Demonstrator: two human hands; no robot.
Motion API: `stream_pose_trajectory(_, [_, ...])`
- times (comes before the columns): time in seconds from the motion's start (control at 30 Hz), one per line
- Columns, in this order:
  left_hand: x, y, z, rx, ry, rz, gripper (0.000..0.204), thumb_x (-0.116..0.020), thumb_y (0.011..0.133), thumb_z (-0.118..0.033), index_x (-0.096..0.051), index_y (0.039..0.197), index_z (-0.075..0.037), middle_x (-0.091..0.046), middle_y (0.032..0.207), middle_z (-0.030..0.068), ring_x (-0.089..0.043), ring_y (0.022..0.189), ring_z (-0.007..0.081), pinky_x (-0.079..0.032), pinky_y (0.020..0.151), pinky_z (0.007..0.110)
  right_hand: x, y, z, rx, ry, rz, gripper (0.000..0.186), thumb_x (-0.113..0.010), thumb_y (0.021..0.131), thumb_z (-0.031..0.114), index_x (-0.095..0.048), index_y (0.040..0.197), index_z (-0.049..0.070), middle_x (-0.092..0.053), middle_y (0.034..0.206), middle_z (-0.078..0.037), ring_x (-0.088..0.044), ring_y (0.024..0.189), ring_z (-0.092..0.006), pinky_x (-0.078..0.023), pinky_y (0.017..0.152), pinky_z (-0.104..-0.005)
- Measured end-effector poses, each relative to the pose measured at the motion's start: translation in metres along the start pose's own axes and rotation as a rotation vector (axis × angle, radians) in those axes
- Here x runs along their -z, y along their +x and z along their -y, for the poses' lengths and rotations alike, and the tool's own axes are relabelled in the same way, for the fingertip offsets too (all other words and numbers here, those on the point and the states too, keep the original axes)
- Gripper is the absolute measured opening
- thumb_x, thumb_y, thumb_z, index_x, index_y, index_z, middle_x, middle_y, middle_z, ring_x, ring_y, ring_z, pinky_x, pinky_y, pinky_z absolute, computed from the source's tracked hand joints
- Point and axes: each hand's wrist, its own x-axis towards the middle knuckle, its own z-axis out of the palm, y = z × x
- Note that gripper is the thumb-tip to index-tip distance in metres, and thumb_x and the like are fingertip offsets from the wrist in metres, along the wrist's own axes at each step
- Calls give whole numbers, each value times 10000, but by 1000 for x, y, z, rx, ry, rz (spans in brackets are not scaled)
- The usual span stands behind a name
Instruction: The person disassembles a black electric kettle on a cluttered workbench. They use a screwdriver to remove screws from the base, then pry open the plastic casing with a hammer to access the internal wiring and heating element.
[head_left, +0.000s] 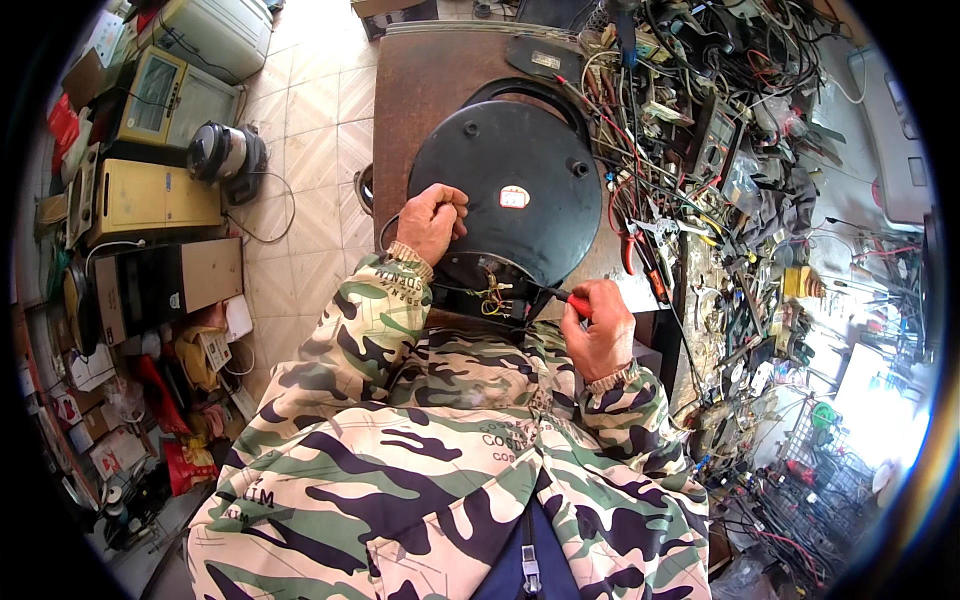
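Clamping red-handled, dark-shafted screwdriver point(579, 306), right hand point(604, 330) sits right of open wiring bay point(491, 292) in round black appliance point(480, 165), shaft leftward.

The right hand point(604, 328) hides part of the red handle of the screwdriver point(579, 305), whose tip is lost in the dark beside the wires point(492, 294). Markings on the black disc's pale label point(514, 197) and the meter point(714, 146) are too small to tell.

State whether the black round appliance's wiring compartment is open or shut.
Open: coloured wires show uncovered inside the compartment; the right hand holds a red-handled tool beside it.
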Motion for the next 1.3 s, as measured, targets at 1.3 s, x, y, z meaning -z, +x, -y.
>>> stream_pose_trajectory(1.3, [-13, 15, -4, -55, 400, 90, 213, -584, 904, -198, -713, 985, -49, -727, 910, 198, -697, 887, 405, -548, 821, 475, -11, 53, 30, -328, -546, 611, 299, -686, 864, 298, -745, 826, 8, -727, 792, -172, -715, 778, -376, -558, 676, -409])
